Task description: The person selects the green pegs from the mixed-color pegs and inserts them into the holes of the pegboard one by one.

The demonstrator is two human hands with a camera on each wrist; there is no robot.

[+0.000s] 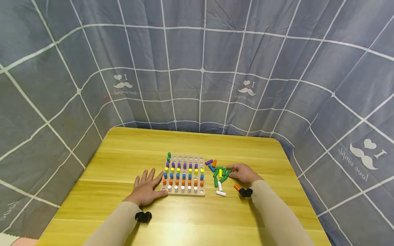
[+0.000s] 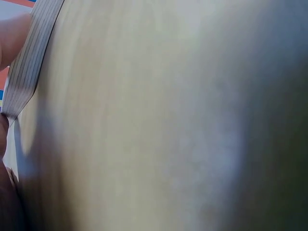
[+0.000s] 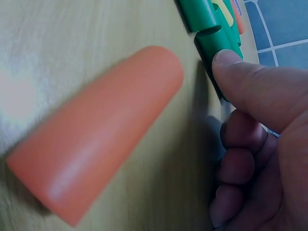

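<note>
Probably the green peg (image 1: pixel 228 173) is light and stiff, with a smooth, slightly slick surface; being round, it could roll if nudged. Its barrel seems best taken crosswise between thumb and fingertip, toward one end. It lies at the right side of the loose pile, beyond a separate orange peg (image 1: pixel 236 187). The right hand (image 1: pixel 244 174) pinches it, the thumb on its side and the other visible fingers curled beneath. Farther left, the pegboard (image 1: pixel 191 160) bears coloured rows, and the left hand (image 1: pixel 145 192) lies with fingers spread on the tabletop (image 1: pixel 172 222), its thumb touching the board's near left corner. Only the right wrist view shows the thumb's contact closely and the orange peg's soft sheen; the left wrist view reveals the board's layered edge, while the head view alone gives the whole pile and the surrounding curtain (image 1: pixel 184 82).
</note>
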